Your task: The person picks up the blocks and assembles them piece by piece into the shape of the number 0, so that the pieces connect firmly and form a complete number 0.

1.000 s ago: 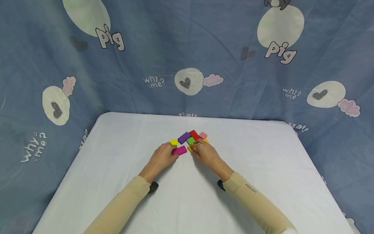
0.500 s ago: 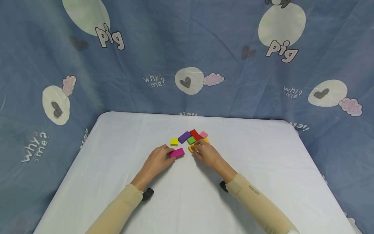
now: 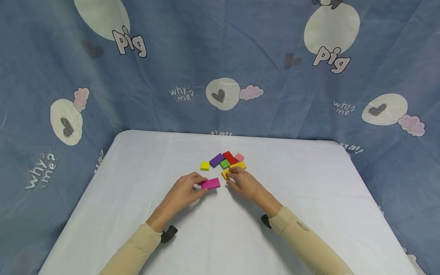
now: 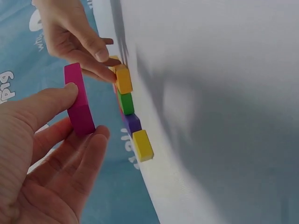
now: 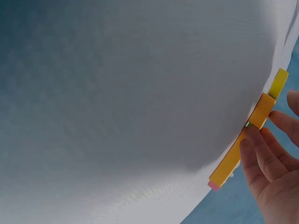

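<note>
Between thumb and fingers, my left hand [image 3: 182, 190] pinches a magenta block [image 3: 210, 184], held a little above the white table with its shadow below. My right hand [image 3: 246, 186] has its fingertips at a short orange block [image 3: 224, 175] in the cluster; in the right wrist view its thumb stands off from that block. Behind the fingers lies a longer orange block [image 3: 242, 165]. A green block [image 3: 225, 164], a purple block [image 3: 217, 160], a red block [image 3: 229, 157] and a pink block [image 3: 239, 157] lie close together beyond, with a yellow block [image 3: 204, 166] slightly left.
The white-covered table [image 3: 220, 236] reaches forward to a blue printed curtain [image 3: 220, 57] hung along its back and sides. A dark wrist camera [image 3: 169, 234] sits at the left cuff, another [image 3: 266, 221] at the right.
My left hand has drawn the magenta block toward me, away from the yellow block, and raised it. My right hand has drawn back slightly, showing more of the longer orange block.
</note>
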The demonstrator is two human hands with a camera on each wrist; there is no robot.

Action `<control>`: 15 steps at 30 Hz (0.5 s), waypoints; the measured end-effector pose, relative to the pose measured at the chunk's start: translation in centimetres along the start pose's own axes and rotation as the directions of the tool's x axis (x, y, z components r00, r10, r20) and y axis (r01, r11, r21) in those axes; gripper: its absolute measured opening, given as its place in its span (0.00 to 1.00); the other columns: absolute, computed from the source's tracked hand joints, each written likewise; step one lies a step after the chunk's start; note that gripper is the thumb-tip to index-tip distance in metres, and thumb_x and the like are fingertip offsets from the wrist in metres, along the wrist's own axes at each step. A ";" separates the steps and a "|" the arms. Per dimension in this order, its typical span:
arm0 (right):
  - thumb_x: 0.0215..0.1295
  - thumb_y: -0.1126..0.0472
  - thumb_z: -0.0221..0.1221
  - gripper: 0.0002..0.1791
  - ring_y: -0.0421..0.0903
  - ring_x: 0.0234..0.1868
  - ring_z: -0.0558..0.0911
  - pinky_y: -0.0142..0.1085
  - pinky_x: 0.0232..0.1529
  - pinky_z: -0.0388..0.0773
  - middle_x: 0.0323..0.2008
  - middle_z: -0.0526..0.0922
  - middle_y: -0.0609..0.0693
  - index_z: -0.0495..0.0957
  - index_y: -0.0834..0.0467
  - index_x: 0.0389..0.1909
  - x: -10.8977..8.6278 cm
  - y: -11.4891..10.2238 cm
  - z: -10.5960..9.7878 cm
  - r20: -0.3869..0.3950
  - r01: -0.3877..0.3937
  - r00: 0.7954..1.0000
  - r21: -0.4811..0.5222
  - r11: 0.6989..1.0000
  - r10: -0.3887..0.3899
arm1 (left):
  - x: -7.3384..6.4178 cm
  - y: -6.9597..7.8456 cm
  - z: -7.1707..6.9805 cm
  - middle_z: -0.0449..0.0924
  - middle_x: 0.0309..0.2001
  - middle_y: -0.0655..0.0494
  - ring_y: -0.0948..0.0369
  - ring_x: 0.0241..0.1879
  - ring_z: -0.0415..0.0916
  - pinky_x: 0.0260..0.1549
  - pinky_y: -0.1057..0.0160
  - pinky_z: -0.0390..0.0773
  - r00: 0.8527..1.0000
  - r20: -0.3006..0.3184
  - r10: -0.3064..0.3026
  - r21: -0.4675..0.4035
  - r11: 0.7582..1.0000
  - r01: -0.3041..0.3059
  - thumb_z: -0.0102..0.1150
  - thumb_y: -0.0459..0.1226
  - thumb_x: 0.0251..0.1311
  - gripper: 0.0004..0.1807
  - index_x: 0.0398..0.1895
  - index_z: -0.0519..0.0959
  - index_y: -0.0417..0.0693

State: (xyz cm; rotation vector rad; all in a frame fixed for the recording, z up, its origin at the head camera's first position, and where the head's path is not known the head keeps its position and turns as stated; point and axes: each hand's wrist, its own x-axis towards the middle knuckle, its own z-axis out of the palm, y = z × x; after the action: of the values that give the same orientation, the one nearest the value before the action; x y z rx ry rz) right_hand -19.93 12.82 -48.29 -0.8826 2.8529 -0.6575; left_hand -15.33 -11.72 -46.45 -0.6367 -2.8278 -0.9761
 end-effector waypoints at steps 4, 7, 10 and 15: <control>0.68 0.56 0.61 0.22 0.53 0.59 0.75 0.45 0.60 0.71 0.60 0.74 0.58 0.77 0.60 0.60 -0.2 0.2 0.0 0.000 0.015 1.000 -0.001 1.000 -0.015 | -0.3 0.4 -0.2 0.82 0.41 0.56 0.60 0.39 0.80 0.38 0.62 0.80 0.999 0.021 0.030 -0.014 0.999 -0.030 0.75 0.35 0.50 0.21 0.49 0.84 0.41; 0.68 0.56 0.61 0.22 0.54 0.59 0.75 0.46 0.60 0.71 0.60 0.73 0.58 0.77 0.60 0.60 -0.4 0.2 0.0 0.002 0.029 1.000 0.006 1.000 -0.029 | -0.6 0.5 -0.2 0.82 0.41 0.56 0.61 0.39 0.80 0.38 0.63 0.81 0.997 0.042 0.064 -0.025 0.998 -0.063 0.75 0.35 0.51 0.20 0.49 0.84 0.42; 0.68 0.56 0.61 0.22 0.55 0.60 0.74 0.46 0.60 0.71 0.61 0.73 0.59 0.77 0.60 0.60 -0.6 0.3 0.1 0.001 0.047 0.999 0.010 0.999 -0.047 | -0.8 0.5 -0.2 0.81 0.41 0.56 0.61 0.39 0.80 0.37 0.63 0.81 0.992 0.056 0.110 -0.039 0.993 -0.107 0.74 0.35 0.51 0.20 0.49 0.84 0.42; 0.68 0.56 0.61 0.22 0.54 0.59 0.75 0.46 0.60 0.71 0.61 0.73 0.59 0.78 0.60 0.60 -0.6 0.5 0.1 -0.012 0.070 0.998 -0.006 0.998 -0.070 | -1.0 0.8 -0.2 0.81 0.42 0.57 0.61 0.39 0.80 0.38 0.64 0.81 0.985 0.078 0.156 -0.052 0.987 -0.152 0.73 0.35 0.52 0.19 0.49 0.84 0.43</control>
State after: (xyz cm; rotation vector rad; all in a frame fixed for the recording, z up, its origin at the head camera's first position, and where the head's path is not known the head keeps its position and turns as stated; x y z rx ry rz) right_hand -19.68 13.53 -48.61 -0.9862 2.8474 -0.6652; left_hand -14.10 -11.63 -46.11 -0.9053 -2.7804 -1.0120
